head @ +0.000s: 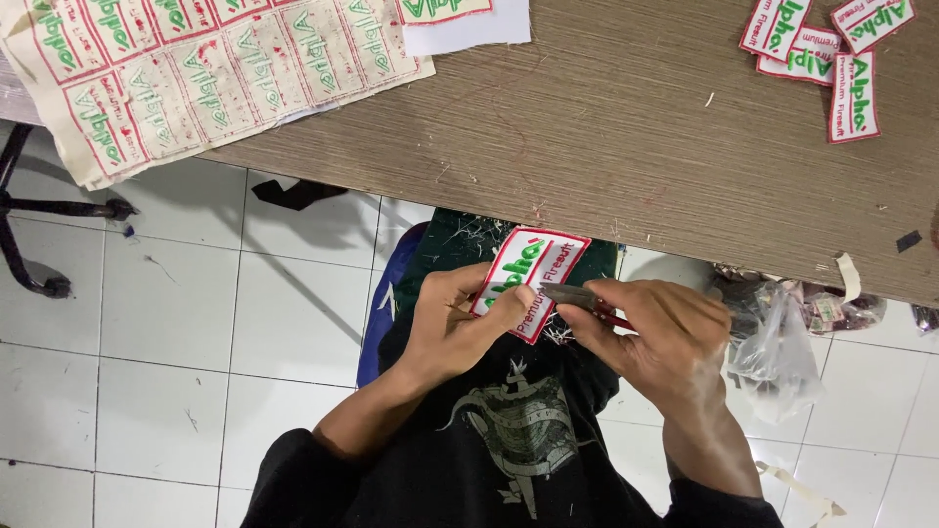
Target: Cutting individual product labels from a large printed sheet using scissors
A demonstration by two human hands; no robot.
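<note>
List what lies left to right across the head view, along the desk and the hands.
Uncut sheet of patches → left hand → single patch → right hand → plastic bag → pile of cut patches.

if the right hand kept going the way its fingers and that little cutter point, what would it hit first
The right hand points its small cutting tool leftward at the white patch held by the left hand. It would likely meet the patch's lower edge first, with the left thumb just behind; depth is hard to judge.
</note>
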